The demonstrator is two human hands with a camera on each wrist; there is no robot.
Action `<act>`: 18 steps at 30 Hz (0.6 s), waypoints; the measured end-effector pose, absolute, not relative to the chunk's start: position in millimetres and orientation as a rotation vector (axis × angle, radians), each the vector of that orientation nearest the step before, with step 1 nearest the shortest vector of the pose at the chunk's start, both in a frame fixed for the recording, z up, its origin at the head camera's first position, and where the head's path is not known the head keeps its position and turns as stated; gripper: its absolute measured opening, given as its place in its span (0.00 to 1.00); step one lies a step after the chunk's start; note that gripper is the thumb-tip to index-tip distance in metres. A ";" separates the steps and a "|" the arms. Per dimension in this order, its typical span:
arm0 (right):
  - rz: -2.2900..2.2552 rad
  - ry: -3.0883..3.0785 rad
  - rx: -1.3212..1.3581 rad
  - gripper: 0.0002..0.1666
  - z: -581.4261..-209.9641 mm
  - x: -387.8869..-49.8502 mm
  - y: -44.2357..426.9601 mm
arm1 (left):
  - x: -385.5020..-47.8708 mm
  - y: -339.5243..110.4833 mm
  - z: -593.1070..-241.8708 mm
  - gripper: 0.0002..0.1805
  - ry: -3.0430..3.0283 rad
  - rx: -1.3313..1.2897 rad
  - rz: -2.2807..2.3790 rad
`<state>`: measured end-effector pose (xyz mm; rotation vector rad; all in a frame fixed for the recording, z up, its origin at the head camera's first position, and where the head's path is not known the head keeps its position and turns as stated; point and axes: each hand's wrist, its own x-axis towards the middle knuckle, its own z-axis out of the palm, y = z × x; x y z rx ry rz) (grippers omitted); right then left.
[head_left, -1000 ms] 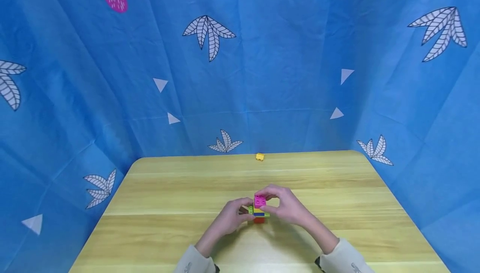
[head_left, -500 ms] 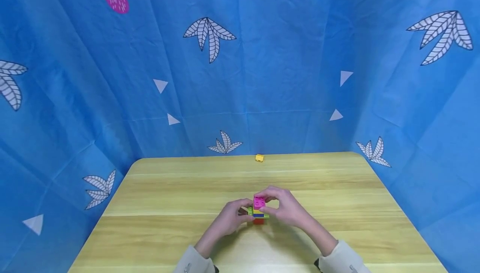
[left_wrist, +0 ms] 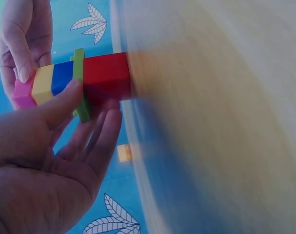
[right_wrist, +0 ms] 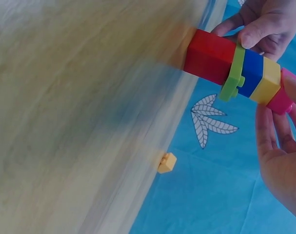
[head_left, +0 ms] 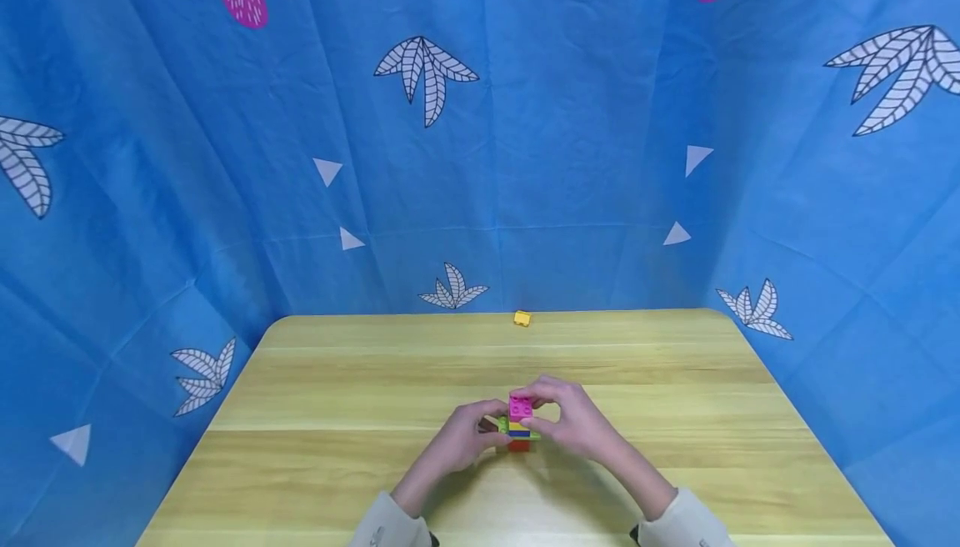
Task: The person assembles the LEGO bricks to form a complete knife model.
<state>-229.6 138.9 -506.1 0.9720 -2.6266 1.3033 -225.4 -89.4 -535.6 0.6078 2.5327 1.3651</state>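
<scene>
A stack of toy bricks stands upright on the table, between both hands. From the bottom it runs red brick [right_wrist: 209,56], thin green plate [right_wrist: 232,74], blue brick [right_wrist: 250,73], yellow brick [right_wrist: 266,80] and pink brick [head_left: 521,407]. My left hand [head_left: 463,434] grips the stack near the green plate, thumb by the blue brick and fingers behind. From the other side, my right hand [head_left: 567,417] pinches the pink brick on top. Something brown shows inside the left hand's curl in the head view; I cannot tell what it is.
A small yellow brick [head_left: 522,318] lies near the far edge of the wooden table [head_left: 337,397]. Blue patterned cloth [head_left: 570,155] hangs behind the table and along both sides.
The head view has shifted slightly. Both hands keep their hold on the stack, with no clear movement of the bricks.
</scene>
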 end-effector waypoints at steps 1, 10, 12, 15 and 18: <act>1.294 -2.626 0.972 0.22 -506.3 -229.6 138.7 | -225.1 -89.6 -535.7 0.19 2.534 0.612 1.364; 1.234 -2.627 0.954 0.22 -508.1 -227.8 138.4 | -225.2 -88.5 -536.6 0.19 2.520 0.623 1.376; 1.234 -2.628 0.949 0.22 -508.0 -227.3 138.0 | -225.1 -88.5 -537.1 0.19 2.523 0.632 1.378; 1.234 -2.614 0.950 0.22 -508.2 -226.9 137.0 | -224.6 -89.1 -537.0 0.19 2.531 0.626 1.371; 1.242 -2.601 0.956 0.22 -509.5 -226.3 136.0 | -223.4 -90.3 -537.0 0.19 2.539 0.603 1.358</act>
